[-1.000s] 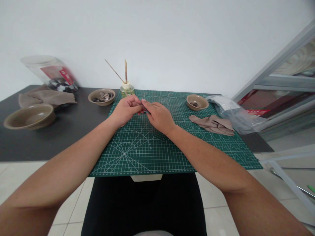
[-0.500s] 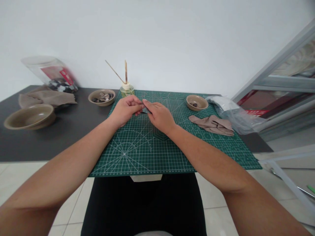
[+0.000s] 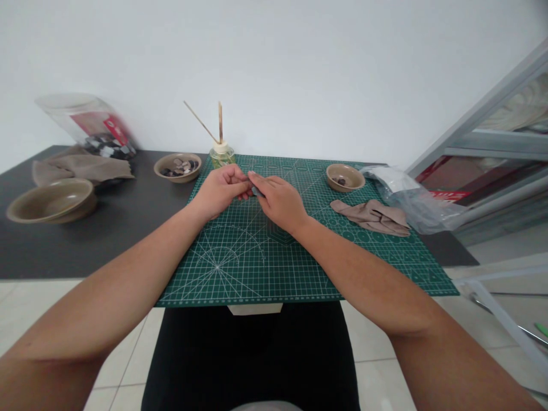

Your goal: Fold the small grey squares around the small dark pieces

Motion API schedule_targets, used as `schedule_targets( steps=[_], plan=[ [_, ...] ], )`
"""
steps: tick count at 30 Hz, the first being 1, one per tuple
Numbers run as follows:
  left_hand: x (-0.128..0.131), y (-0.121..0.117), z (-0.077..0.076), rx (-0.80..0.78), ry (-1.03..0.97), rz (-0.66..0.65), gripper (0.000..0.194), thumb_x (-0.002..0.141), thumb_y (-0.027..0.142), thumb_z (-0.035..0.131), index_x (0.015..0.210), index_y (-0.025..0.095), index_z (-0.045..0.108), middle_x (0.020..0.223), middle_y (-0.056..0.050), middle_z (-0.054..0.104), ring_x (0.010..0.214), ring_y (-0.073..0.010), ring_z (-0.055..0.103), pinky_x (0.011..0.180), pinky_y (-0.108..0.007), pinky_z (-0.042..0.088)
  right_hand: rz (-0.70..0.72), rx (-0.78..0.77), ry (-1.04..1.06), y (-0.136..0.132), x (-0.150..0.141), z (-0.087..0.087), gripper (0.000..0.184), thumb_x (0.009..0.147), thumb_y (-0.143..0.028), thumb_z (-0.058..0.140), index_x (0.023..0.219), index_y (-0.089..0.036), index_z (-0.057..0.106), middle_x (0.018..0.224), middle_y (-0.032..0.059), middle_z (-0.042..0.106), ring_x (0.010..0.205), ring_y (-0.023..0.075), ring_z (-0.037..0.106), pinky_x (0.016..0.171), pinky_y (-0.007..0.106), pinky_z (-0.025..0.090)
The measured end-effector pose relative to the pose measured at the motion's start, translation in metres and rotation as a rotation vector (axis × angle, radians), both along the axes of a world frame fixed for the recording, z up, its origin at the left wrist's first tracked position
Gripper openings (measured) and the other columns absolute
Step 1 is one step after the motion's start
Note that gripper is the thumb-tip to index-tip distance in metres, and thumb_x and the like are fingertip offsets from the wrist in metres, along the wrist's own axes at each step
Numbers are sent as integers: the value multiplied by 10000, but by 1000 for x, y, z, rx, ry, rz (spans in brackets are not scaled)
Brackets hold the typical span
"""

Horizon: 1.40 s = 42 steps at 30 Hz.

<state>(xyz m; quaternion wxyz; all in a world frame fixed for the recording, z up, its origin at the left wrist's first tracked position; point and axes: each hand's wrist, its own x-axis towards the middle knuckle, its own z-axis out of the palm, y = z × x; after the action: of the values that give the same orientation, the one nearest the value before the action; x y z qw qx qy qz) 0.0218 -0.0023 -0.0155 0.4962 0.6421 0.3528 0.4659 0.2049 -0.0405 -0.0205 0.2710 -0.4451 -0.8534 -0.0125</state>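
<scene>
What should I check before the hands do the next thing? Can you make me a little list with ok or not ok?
1. Right hand has the small grey piece: ok, it shows at the fingers.
2. Left hand grips that piece too: cannot tell, the fingers hide it.
3. Bottle with sticks well away from the hands: not ok, it stands right behind the left hand and might get bumped.
4. Right-hand bowl upright: ok, with a few dark pieces inside.
5. Brown cloth on the mat laid out flat: not ok, it is crumpled.
6. Green mat under the hands: ok.
</scene>
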Motion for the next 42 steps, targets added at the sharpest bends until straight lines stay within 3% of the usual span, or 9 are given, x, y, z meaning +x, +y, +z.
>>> schedule_targets(
  steps=[29, 38, 42],
  plan=[
    [-2, 1, 0, -18, 19, -31, 305, 703, 279, 852, 735, 178, 566, 592, 10, 676, 528, -97, 615, 523, -213, 458, 12, -8, -4, -2, -2, 0, 517, 981, -115, 460, 1489, -161, 542, 1487, 85, 617, 1284, 223, 620, 1119, 409, 491],
    [-5, 2, 3, -50, -41, 15, 273, 748, 239, 798, 803, 190, 535, 631, 17, 685, 516, -89, 603, 513, -207, 452, -59, -27, 25, 0, 4, 3, 419, 989, -151, 476, 1381, -134, 621, 1381, 134, 691, 1217, 265, 655, 1072, 417, 496],
    [-5, 1, 4, -64, -9, 3, 249, 794, 247, 764, 951, 192, 580, 649, 23, 698, 526, -93, 609, 516, -204, 445, -84, -24, 134, 1, 5, 1, 374, 989, -166, 457, 1319, -153, 633, 1268, 128, 736, 1133, 265, 687, 1008, 407, 514]
  ],
)
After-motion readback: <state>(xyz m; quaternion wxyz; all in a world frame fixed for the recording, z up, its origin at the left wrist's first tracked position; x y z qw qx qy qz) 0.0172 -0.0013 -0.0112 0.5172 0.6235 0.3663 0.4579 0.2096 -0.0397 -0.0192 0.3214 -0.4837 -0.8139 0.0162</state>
